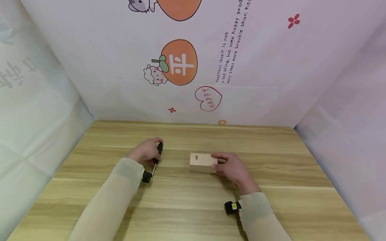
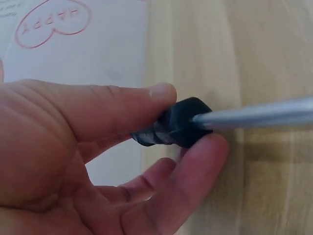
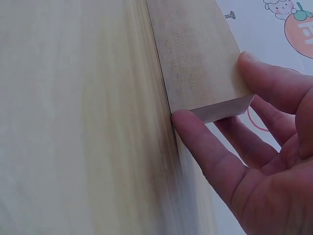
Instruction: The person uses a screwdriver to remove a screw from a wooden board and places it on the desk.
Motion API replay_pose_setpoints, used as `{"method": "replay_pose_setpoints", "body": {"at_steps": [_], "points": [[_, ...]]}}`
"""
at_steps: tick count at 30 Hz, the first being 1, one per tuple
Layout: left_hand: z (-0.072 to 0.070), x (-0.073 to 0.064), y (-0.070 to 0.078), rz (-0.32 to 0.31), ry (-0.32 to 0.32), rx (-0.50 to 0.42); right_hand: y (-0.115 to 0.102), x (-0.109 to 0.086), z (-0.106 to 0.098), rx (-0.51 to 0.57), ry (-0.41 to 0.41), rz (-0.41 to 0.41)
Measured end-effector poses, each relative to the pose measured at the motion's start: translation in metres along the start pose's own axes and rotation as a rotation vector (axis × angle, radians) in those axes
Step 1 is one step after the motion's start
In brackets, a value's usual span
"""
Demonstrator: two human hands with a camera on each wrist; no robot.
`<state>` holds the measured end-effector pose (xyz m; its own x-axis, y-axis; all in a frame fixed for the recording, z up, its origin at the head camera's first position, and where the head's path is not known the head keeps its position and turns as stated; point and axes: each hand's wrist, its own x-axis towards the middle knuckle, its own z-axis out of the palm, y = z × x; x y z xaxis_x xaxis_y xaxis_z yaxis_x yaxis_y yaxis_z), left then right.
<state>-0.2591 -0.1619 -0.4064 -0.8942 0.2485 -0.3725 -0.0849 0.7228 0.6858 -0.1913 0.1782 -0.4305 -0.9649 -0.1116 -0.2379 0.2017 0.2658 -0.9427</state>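
My left hand (image 1: 147,150) grips a screwdriver (image 1: 160,148) by its black handle, over the left part of the table. In the left wrist view, thumb and fingers pinch the dark handle (image 2: 182,122), and the metal shaft (image 2: 259,115) extends to the right. A small pale wooden block (image 1: 205,161) lies on the table, right of the screwdriver. Near its left end a screw (image 1: 196,157) stands up from the top face. Around the block's right end, my right hand (image 1: 233,167) holds it between thumb and fingers. The screwdriver's tip is hard to make out.
The wood-grain table (image 1: 181,214) meets a printed white cloth (image 1: 256,83) at its back edge. White cloth also hangs along the left and right sides. A small black device sits at each wrist.
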Motion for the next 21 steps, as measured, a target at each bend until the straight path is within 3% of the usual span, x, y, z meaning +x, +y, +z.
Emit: {"method": "replay_pose_setpoints", "body": {"at_steps": [5,13,21], "points": [[-0.008,-0.007,-0.002,0.010,0.002,-0.112,-0.002,0.000,0.003,0.003,-0.003,-0.001],[-0.014,-0.009,-0.008,0.052,-0.011,-0.440,-0.009,-0.003,0.008,-0.019,-0.014,-0.003],[-0.017,-0.020,-0.007,0.124,-0.103,-0.632,-0.008,-0.004,0.010,-0.006,-0.013,-0.001]]}}
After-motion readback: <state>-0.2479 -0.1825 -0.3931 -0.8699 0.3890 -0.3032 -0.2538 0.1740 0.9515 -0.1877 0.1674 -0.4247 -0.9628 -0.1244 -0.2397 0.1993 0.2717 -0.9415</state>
